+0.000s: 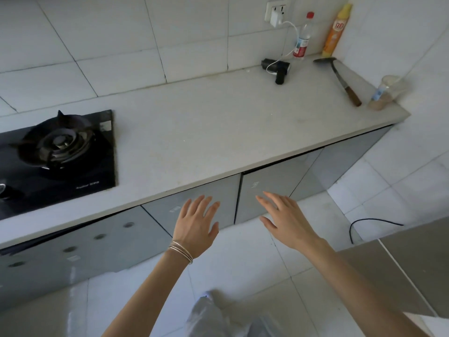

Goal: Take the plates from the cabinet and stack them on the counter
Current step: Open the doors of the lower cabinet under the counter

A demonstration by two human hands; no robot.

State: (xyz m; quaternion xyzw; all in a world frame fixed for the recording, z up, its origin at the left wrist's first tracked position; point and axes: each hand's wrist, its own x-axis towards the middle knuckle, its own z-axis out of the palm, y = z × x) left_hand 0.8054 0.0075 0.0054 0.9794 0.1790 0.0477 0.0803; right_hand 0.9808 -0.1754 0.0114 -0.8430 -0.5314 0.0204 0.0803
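Note:
The grey cabinet doors under the white counter are closed, so no plates are visible. My left hand, with bangles at the wrist, is open with fingers spread in front of the door left of the seam. My right hand is open too, held in front of the door right of the seam. Neither hand holds anything. I cannot tell whether the fingers touch the doors.
A black gas stove sits in the counter at left. At the back right are a black device with a white charger cable, a water bottle, an orange spray can, a cleaver and a plastic cup. A black cord lies on the floor.

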